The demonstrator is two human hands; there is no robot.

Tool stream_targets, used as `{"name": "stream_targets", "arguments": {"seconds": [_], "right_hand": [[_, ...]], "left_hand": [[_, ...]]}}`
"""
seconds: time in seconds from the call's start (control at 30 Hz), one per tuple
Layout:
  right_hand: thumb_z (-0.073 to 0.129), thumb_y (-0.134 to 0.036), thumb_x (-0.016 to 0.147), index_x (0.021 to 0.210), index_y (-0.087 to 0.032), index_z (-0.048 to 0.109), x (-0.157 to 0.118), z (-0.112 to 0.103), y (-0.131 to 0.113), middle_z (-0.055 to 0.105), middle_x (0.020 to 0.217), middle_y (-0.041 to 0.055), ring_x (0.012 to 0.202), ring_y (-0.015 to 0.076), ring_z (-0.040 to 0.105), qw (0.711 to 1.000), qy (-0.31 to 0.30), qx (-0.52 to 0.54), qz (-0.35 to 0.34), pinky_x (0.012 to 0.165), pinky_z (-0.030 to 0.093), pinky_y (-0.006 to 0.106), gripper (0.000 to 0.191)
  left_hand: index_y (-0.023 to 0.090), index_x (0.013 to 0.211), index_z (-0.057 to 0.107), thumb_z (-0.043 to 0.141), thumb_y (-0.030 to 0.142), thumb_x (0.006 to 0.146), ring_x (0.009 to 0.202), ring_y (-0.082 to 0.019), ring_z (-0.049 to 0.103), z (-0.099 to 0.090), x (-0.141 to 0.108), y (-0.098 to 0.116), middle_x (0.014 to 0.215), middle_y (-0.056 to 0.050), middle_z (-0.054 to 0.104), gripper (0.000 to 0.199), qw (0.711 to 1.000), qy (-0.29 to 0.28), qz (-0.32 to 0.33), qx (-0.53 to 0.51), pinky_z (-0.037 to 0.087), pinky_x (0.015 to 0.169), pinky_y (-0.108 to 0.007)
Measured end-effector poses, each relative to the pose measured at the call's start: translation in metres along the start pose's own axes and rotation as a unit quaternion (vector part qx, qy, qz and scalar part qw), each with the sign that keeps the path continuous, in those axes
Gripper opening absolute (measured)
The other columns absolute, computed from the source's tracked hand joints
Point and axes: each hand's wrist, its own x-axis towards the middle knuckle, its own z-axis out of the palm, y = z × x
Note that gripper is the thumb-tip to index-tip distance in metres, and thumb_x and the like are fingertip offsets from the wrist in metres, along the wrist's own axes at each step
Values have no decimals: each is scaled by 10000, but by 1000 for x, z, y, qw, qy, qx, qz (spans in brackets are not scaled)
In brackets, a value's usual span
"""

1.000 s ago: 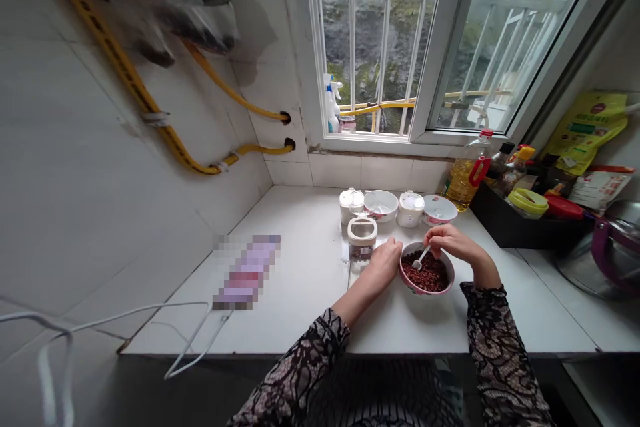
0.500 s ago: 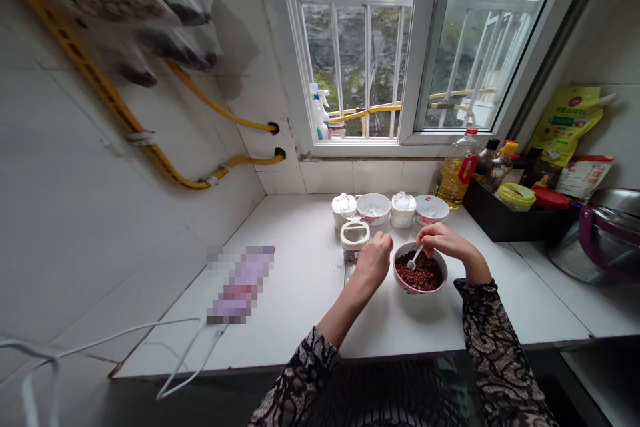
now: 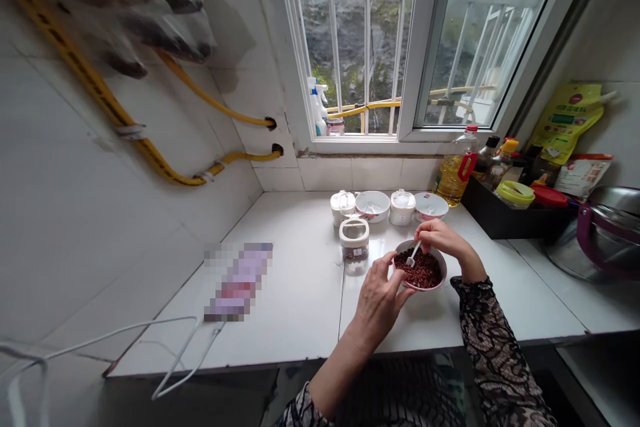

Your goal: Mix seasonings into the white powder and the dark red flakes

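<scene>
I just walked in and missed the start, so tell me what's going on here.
A person's right hand holds a small white spoon in a bowl of dark red, bean-like pieces, while the left hand holds the bowl's side. A clear-sided jar stands nearby on the white counter.

LH (image 3: 377,297) holds bowl (image 3: 426,289), RH (image 3: 443,239) w/ spoon (image 3: 411,260).

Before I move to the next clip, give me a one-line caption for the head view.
Left hand at the rim of a bowl of reddish beans, right hand holding a white spoon in it.
</scene>
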Motion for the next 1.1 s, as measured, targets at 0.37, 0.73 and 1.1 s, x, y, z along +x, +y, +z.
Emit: {"name": "stream_targets", "arguments": {"seconds": [0.37,0.73,1.1], "right_hand": [[505,-182,668,688,-162,650,5,25,-9,636,486,-12,492,132,584,995,-55,71,-43,540,440,229,148],[477,-169,706,703,-185,641,5,41,-15,630,524,-24,523,131,584,985,79,19,-153,577,444,240,165],[491,-191,636,656,-175,654,13,50,-11,623,466,-17,480,140,576,988,61,111,-85,564,458,247,165]], "left_hand": [[235,982,588,693,236,864,892,-193,661,-21,-14,-44,1205,-74,557,158,999,-15,-35,-11,591,739,-338],[242,1034,550,669,260,876,1113,-246,618,-35,-26,-52,1238,-82,534,199,996,16,-71,-46,562,890,-383],[252,1160,499,638,222,882,1173,-261,596,-30,-34,-49,1286,-95,537,313,996,31,-76,-24,556,915,-402]]}}
